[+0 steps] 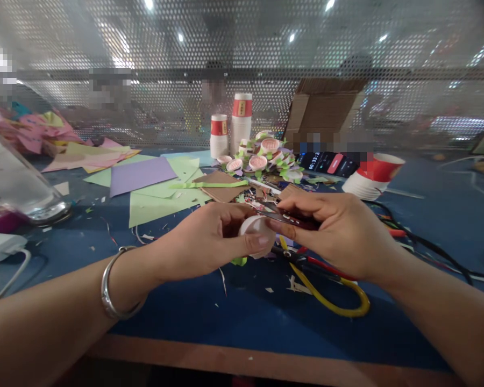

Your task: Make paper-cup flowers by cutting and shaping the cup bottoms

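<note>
My left hand [210, 236] is closed round a small white paper cup piece [256, 228], with a bit of green paper [239, 261] sticking out under it. A metal bangle [112, 290] sits on that wrist. My right hand [339, 231] grips dark scissors [284, 217] whose blades touch the cup piece. Both hands meet just above the blue table [234, 312] near its front edge.
Yellow-handled scissors [331, 301] lie under my right hand. Behind are green, purple and brown paper sheets [145, 183], a heap of finished cup flowers [266, 156], stacked paper cups [241, 121], a tipped cup stack [373, 174], a phone [326, 161], a glass [14, 183] at left, cables right.
</note>
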Motion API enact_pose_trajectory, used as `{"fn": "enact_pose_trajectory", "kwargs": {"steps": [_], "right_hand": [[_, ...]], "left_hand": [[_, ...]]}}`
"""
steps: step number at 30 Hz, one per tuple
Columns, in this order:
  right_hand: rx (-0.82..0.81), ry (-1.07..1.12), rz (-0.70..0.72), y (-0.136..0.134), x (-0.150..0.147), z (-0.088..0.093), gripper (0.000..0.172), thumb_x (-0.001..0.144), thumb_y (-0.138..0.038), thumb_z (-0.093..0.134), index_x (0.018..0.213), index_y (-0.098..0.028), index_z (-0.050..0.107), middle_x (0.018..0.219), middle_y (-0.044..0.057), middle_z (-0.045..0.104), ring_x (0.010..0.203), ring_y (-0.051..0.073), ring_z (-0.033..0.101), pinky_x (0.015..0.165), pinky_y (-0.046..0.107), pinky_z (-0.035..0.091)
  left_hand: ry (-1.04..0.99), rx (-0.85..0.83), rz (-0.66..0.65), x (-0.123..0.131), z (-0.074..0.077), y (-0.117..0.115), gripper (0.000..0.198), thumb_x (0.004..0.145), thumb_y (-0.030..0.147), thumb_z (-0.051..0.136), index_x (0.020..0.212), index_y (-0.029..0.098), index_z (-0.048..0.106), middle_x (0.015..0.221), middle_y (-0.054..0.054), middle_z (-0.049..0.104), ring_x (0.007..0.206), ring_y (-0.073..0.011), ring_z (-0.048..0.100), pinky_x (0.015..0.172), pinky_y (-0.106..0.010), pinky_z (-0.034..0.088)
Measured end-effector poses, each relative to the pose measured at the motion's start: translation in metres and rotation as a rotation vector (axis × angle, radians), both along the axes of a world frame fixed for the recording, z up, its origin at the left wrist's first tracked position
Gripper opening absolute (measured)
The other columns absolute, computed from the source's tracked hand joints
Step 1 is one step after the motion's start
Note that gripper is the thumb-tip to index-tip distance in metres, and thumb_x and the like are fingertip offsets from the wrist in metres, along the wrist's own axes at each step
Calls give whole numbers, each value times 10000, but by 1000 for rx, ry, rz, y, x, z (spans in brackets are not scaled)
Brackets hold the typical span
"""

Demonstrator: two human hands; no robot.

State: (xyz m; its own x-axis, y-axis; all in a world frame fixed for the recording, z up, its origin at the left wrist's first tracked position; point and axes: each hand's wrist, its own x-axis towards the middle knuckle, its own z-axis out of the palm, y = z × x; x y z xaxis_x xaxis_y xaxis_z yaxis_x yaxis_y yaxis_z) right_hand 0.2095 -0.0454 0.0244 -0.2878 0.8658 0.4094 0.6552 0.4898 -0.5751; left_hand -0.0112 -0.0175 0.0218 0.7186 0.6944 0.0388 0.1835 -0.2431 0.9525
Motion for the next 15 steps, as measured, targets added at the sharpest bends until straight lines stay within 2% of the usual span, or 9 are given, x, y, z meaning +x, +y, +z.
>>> {"fn": "enact_pose_trajectory", "kwargs": {"steps": [5,7,11,15], "right_hand": [[-136,46,43,2,0,1,327,856,-539,722,817,-216,743,721,6,633,691,160,567,615,283,426],[-212,78,85,4,0,2,347,845,-556,732,799,-212,740,707,2,636,678,154,562,604,275,427],[-344,145,142,5,-1,3,353,824,-559,749,785,-208,738,710,2,635,641,143,545,567,266,417],[-415,204,169,3,-3,7,306,800,-497,788,759,-200,721,676,-11,586,617,127,493,545,256,388]], "left_hand": [[173,195,91,-2,-2,-1,227,939,356,605,880,160,702,743,1,592,660,-113,502,590,-225,405],[192,224,109,-2,-1,0,226,929,348,610,844,156,696,739,-3,598,662,-116,514,578,-221,405],[135,56,21,0,2,2,259,950,351,578,817,147,666,708,3,596,630,-100,536,550,-197,415],[113,-153,-33,0,5,3,268,950,381,582,902,138,683,754,-2,619,588,-78,544,485,-163,400]]}}
